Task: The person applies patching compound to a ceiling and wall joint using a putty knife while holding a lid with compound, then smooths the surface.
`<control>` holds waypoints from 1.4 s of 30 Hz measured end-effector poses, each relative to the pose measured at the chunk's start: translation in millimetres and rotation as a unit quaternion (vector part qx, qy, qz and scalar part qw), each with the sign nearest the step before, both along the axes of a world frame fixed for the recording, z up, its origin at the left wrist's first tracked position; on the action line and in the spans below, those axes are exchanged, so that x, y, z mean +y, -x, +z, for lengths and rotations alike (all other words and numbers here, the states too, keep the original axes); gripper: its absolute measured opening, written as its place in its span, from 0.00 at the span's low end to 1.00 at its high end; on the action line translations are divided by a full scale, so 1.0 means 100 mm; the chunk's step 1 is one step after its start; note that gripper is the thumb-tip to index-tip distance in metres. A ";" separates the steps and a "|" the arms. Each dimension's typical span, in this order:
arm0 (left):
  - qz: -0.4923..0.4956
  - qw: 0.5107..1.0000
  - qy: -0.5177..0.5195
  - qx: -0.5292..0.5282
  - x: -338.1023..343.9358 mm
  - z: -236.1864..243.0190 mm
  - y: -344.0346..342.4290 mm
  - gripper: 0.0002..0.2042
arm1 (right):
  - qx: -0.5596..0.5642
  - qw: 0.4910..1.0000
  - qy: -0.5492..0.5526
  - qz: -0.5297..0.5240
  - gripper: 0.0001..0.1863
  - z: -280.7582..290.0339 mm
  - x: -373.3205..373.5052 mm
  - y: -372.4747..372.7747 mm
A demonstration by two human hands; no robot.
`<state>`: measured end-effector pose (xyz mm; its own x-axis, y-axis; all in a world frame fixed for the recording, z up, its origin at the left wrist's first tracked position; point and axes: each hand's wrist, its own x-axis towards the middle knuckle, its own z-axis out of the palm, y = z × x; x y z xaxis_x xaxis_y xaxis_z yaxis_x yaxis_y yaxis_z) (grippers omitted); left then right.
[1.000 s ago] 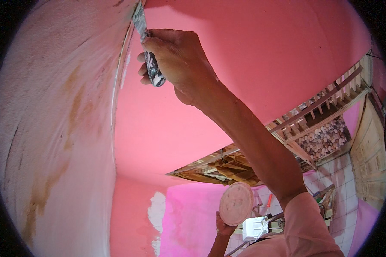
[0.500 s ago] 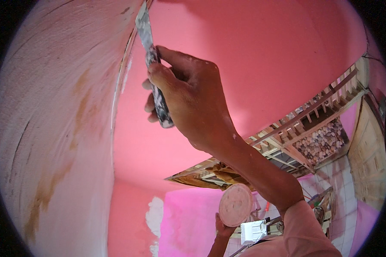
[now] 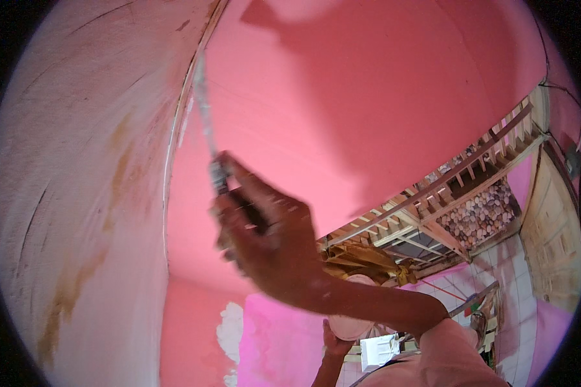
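Note:
My right hand (image 3: 254, 229), blurred, grips a putty knife (image 3: 218, 169) whose pale blade points up along the corner seam (image 3: 175, 137). That seam divides the stained whitish surface (image 3: 77, 180) on the left from the pink wall (image 3: 394, 84); a thin white smear runs beside it. Lower down, my left hand (image 3: 334, 342) holds a round pale pink disc (image 3: 350, 329), partly hidden behind my right forearm.
A wooden railing-like framework (image 3: 484, 148) with a pebble-patterned panel (image 3: 474, 213) spans the right, beside a pale wooden panel (image 3: 549, 238). Yellowish cloth (image 3: 355, 258) hangs centre right. Below lie white tiles (image 3: 516, 303), a white box (image 3: 377, 351) and patched pink-magenta wall (image 3: 271, 329).
My right hand has moved steadily down with the knife, away from the top of the seam. The disc in my left hand is now more covered by my right forearm.

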<state>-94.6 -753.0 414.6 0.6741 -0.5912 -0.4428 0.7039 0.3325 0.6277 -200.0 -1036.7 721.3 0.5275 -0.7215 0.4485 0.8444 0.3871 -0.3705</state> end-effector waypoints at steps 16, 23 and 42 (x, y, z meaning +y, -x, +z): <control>-0.058 0.998 0.002 -0.015 -0.61 -0.24 -0.27 0.35 | 0.414 0.895 0.151 -0.064 0.21 -2.77 0.20 0.18; -0.048 0.995 -0.089 0.010 -0.81 -0.38 -0.18 0.35 | 0.504 0.861 0.071 -0.007 0.17 -3.38 0.18 0.69; -0.093 0.995 0.016 -0.026 -1.47 -0.62 -0.46 0.33 | 0.635 0.724 0.269 -0.019 0.18 -3.37 -0.11 1.03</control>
